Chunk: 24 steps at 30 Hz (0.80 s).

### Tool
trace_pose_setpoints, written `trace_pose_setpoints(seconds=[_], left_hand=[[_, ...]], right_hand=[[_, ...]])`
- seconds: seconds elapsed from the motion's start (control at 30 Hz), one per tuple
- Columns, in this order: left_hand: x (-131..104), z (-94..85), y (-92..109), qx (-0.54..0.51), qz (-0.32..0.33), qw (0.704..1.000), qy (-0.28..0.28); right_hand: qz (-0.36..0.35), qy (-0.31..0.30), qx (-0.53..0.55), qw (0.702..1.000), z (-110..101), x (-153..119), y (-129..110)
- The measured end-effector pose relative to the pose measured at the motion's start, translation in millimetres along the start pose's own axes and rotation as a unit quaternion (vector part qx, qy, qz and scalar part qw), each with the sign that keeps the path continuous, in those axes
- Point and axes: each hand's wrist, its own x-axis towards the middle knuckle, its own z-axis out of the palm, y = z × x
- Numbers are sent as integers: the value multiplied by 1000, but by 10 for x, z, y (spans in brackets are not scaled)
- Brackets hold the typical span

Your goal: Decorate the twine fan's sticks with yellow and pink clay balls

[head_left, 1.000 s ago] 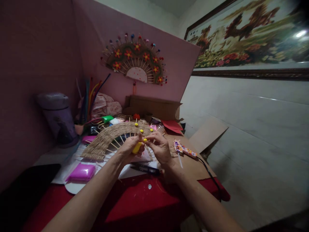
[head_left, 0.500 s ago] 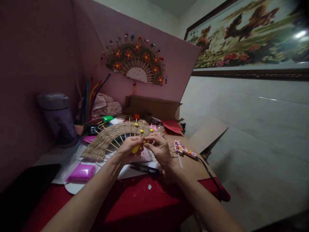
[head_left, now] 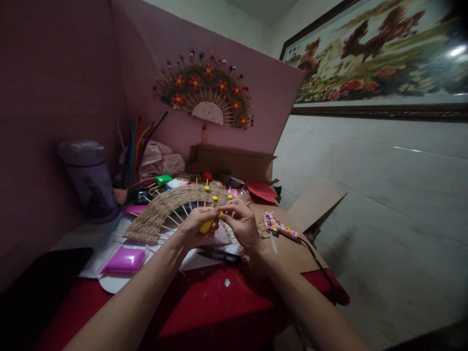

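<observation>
Your left hand is closed around a yellow lump, and your right hand pinches a small yellow piece between the two. Both are over the near right part of the woven fan, which bears yellow dots. Right of them lies a glue gun.

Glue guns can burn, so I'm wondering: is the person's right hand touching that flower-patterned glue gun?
Apart. The head view shows brown cardboard between the right hand and the flower-patterned glue gun, which lies to its right.
</observation>
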Motion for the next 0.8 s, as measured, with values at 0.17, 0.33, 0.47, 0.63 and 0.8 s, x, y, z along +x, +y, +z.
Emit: trace_pose_setpoints(seconds=[0.17,0.33,0.47,0.63,0.8], left_hand=[[-1,2,-8,-11,-1,1000,14],[-12,18,6,-2,5,1000,5],[-12,26,15,-3,1,1000,17],[-19,21,14,9,4,1000,5],[-30,35,19,4,-13,1000,10]], right_hand=[[-2,7,0,1000,-2,2,-19],[8,-1,-11,1000,-8,1,-26],[-1,8,-5,1000,-7,-3,-20],[1,-1,-1,1000,-17,-1,-11],[7,-2,-5,1000,-27,5,-15]])
